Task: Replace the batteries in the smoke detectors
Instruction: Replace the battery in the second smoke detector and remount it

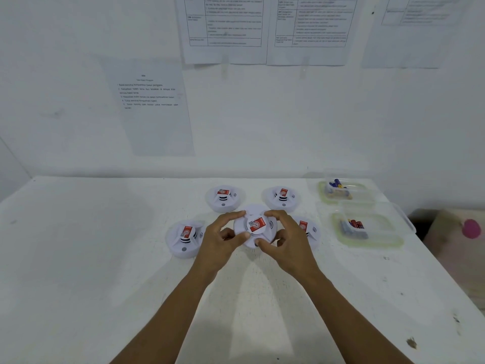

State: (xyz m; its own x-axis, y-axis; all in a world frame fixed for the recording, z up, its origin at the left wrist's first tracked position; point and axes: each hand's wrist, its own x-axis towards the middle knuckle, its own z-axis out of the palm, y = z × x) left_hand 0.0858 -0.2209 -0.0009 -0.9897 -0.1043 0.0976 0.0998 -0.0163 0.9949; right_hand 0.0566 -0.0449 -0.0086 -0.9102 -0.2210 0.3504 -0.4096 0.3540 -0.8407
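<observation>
A white round smoke detector point(256, 224) with a red sticker is held just above the middle of the white table. My left hand point(223, 241) grips its left rim with thumb and fingers curled round it. My right hand point(284, 239) grips its right rim the same way. Several more white detectors with red stickers lie around it: one at the left point(185, 239), two behind point(224, 198) point(282, 198), and one on the right point(311, 228) partly hidden by my right hand.
Two clear plastic containers with batteries stand at the table's right: a far one point(346, 191) and a near one point(367, 229). Printed sheets hang on the white wall point(154, 109). A pinkish bag point(462, 232) sits beyond the table's right edge.
</observation>
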